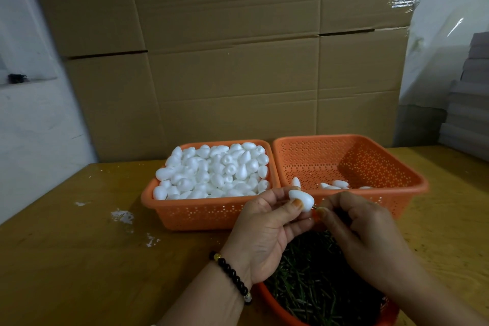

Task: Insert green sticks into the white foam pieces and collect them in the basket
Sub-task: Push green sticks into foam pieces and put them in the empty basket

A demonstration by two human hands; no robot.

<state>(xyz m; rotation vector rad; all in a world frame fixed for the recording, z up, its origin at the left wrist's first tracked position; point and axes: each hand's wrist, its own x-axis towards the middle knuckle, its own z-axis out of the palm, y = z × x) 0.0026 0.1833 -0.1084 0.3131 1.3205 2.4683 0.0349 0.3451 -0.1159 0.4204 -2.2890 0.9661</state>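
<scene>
2 hands meet: left fingers [296,204] pinch foam piece [301,200] (stick [315,208] at its tip).

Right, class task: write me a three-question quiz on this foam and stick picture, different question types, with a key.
1. True or false: the right-hand basket is fuller than the left-hand basket.
2. Which hand holds the white foam piece? A left hand B right hand
3. Fill in: the green sticks lie in the ___ basket, the one nearest the person.

Key: 1 false; 2 A; 3 third.
</scene>
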